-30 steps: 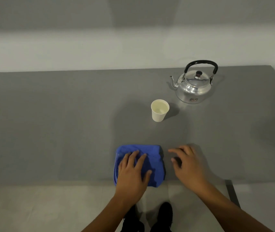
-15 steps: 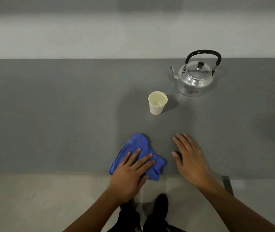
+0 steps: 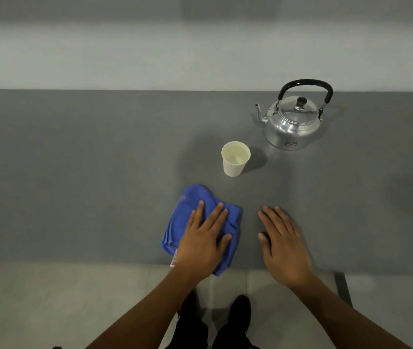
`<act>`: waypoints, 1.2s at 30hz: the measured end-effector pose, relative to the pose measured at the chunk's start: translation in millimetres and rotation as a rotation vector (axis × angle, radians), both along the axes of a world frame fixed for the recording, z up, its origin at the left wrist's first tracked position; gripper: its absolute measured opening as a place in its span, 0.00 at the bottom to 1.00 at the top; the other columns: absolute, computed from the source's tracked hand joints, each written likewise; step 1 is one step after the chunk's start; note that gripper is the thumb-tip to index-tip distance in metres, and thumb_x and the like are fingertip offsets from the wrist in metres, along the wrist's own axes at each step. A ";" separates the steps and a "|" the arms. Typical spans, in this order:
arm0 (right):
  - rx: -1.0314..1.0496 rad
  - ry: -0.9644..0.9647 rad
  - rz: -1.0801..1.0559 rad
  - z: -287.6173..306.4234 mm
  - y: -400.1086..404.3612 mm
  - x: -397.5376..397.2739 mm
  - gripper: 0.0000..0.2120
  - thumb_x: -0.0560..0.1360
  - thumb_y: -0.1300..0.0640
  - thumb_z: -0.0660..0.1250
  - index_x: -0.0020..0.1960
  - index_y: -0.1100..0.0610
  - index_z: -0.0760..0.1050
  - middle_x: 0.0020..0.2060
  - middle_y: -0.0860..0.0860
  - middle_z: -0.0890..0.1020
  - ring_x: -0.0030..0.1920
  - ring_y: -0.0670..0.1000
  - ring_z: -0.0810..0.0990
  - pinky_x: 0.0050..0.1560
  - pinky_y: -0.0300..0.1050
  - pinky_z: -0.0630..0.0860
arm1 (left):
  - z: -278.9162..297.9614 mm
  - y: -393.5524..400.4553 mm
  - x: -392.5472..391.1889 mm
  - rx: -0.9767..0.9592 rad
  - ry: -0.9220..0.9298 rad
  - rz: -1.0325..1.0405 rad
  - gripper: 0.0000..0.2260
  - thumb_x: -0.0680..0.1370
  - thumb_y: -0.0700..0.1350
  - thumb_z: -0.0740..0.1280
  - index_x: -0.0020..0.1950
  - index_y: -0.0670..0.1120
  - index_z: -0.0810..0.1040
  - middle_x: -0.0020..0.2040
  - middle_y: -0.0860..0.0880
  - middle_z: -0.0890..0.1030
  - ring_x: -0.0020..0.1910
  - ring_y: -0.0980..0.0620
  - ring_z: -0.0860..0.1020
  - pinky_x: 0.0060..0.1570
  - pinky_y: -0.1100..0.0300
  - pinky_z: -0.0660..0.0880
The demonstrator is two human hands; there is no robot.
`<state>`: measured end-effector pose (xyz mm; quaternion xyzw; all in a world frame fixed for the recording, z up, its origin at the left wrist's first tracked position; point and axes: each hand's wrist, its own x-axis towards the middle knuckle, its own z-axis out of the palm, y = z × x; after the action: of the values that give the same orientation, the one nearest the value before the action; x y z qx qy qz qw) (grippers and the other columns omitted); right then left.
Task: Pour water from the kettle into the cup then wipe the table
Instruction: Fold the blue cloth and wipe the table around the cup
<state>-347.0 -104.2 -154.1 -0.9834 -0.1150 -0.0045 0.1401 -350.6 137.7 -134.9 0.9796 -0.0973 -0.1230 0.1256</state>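
Note:
A shiny metal kettle (image 3: 292,124) with a black handle stands upright at the back right of the grey table (image 3: 74,172), spout facing left. A white paper cup (image 3: 235,158) with water in it stands in front of it to the left. A crumpled blue cloth (image 3: 190,215) lies near the table's front edge. My left hand (image 3: 204,241) presses flat on the cloth with fingers spread. My right hand (image 3: 283,244) rests flat on the bare table to the right of the cloth, holding nothing.
The table's front edge runs just below my hands, with pale floor and my dark shoes (image 3: 235,321) beneath. A light wall (image 3: 150,51) rises behind the table. The table's right edge slants in at the far right.
My left hand has pushed the cloth forward, towards the cup, and the cloth has bunched and turned. My right hand has stayed flat in about the same place.

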 end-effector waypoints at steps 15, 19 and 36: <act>-0.156 0.043 0.249 -0.7 -2.5 21.6 0.31 0.85 0.40 0.42 0.84 0.54 0.47 0.84 0.49 0.49 0.83 0.48 0.44 0.81 0.48 0.45 | -4.3 71.8 28.4 0.056 -0.031 0.068 0.29 0.81 0.71 0.40 0.81 0.66 0.40 0.84 0.58 0.43 0.83 0.45 0.38 0.81 0.41 0.42; -0.136 0.052 0.270 2.5 -4.8 28.4 0.31 0.85 0.41 0.47 0.83 0.54 0.50 0.83 0.49 0.52 0.83 0.48 0.46 0.80 0.51 0.51 | -1.5 25.3 45.9 0.084 -0.040 -0.003 0.29 0.81 0.70 0.37 0.82 0.64 0.43 0.84 0.57 0.44 0.83 0.42 0.38 0.80 0.37 0.43; -0.020 0.094 0.261 6.0 -4.6 28.0 0.31 0.85 0.41 0.50 0.84 0.51 0.50 0.83 0.46 0.52 0.83 0.47 0.47 0.80 0.51 0.52 | -0.5 97.1 63.8 0.088 -0.021 0.136 0.30 0.81 0.68 0.40 0.83 0.60 0.44 0.84 0.56 0.45 0.83 0.41 0.41 0.80 0.40 0.44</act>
<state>-319.0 -108.8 -148.1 -0.9606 -0.2351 0.0612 0.1349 -286.8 234.8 -135.4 0.9898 -0.0266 -0.1079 0.0895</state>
